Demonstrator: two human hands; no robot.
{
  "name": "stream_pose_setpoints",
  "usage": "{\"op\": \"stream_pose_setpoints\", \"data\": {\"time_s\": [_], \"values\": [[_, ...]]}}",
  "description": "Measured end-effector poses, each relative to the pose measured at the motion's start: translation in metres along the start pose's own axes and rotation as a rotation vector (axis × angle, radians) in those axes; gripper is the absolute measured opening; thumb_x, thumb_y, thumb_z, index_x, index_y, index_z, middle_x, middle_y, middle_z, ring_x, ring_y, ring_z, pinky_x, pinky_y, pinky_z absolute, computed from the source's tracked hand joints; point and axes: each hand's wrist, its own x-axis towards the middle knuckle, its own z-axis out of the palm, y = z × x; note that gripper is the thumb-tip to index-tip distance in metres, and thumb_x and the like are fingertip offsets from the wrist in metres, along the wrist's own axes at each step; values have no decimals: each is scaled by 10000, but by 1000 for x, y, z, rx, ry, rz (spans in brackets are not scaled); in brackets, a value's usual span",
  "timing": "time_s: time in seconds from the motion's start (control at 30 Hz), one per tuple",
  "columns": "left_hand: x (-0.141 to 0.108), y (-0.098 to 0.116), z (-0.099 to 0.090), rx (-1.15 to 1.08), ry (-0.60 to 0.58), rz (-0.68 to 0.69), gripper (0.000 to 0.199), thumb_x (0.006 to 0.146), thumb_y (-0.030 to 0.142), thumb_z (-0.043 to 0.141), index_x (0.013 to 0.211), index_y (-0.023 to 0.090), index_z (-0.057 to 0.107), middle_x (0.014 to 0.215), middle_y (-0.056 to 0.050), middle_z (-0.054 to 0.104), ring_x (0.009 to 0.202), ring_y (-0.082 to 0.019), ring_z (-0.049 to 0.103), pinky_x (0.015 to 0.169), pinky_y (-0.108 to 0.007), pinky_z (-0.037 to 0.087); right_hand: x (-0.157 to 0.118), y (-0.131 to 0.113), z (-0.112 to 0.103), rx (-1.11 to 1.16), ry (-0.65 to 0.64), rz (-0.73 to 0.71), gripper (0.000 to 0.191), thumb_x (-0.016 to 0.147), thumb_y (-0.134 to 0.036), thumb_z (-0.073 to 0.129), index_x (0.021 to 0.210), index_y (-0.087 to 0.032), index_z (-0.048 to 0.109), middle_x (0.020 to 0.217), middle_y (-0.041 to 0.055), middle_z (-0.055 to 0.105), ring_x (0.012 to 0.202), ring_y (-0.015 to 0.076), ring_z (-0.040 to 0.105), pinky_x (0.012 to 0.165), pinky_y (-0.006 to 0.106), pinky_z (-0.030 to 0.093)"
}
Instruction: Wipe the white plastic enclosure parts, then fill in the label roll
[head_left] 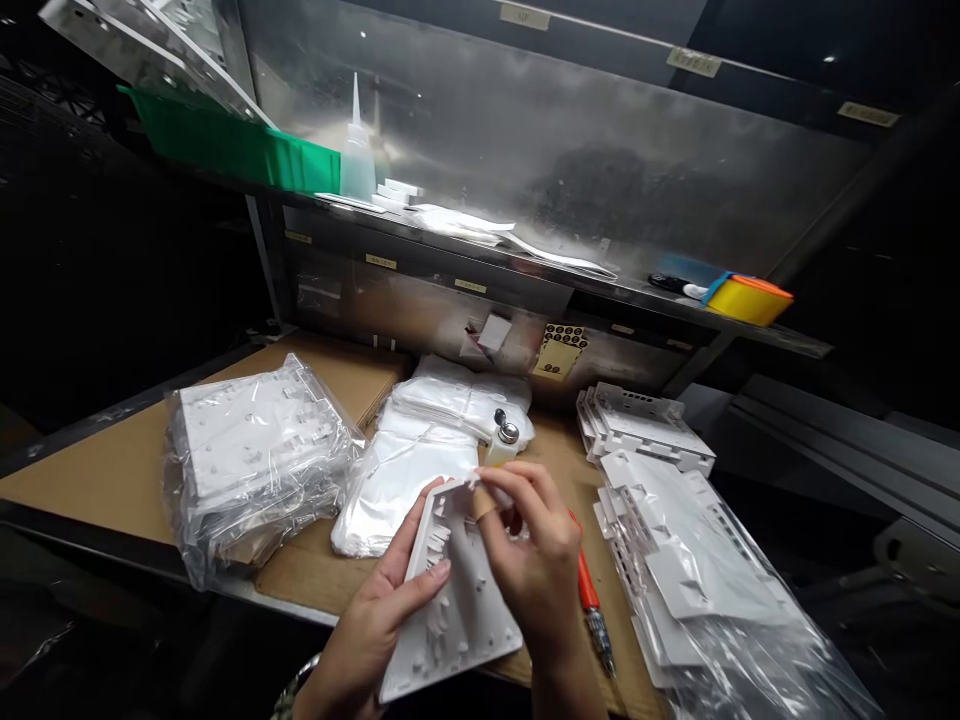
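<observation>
My left hand (390, 600) grips a white moulded plastic panel (457, 620) by its left edge, thumb on the ribbed inner face. The panel is tilted above the front of the bench. At its top edge my right hand (529, 540) has its fingers closed in a pinch, with a tan wrap on one finger; whether a small part sits between the fingertips is hidden. Just beyond the hands stands a small bottle with a metal cap (504, 437). A red screwdriver (592, 595) lies to the right of my right hand.
Bagged white panels (259, 440) stand at left, and folded white bags (397, 470) lie behind the hands. More white panels (697, 560) are stacked at right. Overhead, a metal shelf carries a green bin (232, 145), a nozzle bottle (358, 160) and a yellow tape roll (746, 300).
</observation>
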Motion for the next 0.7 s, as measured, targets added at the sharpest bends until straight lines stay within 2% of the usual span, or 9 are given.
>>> {"op": "stream_pose_setpoints", "data": {"time_s": [0.1,0.17,0.27,0.33,0.47,0.6,0.7], "values": [[3,10,-14,65,34,2,993,899,113,759,1644,462,203,1511,-77,633,1230,-322,706,1084,-457,570,1,41,-11,-86,34,173,214,1002,-332,615,1094,-211,765,1046,70,705,743,148,634,649,275,537],[5,19,-28,56,28,52,993,924,128,737,1659,434,143,1512,-98,630,1258,-324,688,1138,-488,524,-2,80,-18,-275,56,362,324,984,-451,584,1084,-206,771,1060,84,716,787,181,635,702,313,524],[6,33,-47,-24,-7,125,927,980,177,670,1674,369,85,1524,-139,609,1300,-351,653,1182,-546,468,-13,133,-18,-397,-39,528,319,885,-448,625,980,-185,778,936,88,734,772,224,637,683,338,458],[5,41,-56,-90,-89,95,849,1020,239,604,1680,311,74,1540,-174,581,1321,-383,627,1198,-581,436,-22,153,-11,-421,-126,591,260,827,-414,653,909,-192,761,846,68,737,714,223,628,631,322,402],[3,50,-65,-140,-230,21,774,1027,383,578,1672,202,190,1542,-207,563,1369,-433,566,1219,-603,389,-35,160,-2,-471,-202,631,216,841,-416,638,912,-226,713,882,51,748,711,213,619,605,302,340],[3,53,-71,-144,-258,42,758,1012,423,596,1659,211,263,1540,-175,572,1404,-422,530,1243,-584,351,-39,153,2,-476,-223,564,177,888,-391,610,920,-233,681,915,60,738,729,211,604,612,305,319],[1,54,-72,-149,-261,49,724,1021,400,570,1657,219,275,1541,-163,574,1412,-411,524,1249,-579,336,-44,149,10,-438,-256,485,173,902,-345,604,951,-218,711,959,101,745,776,230,623,624,319,342]]}}
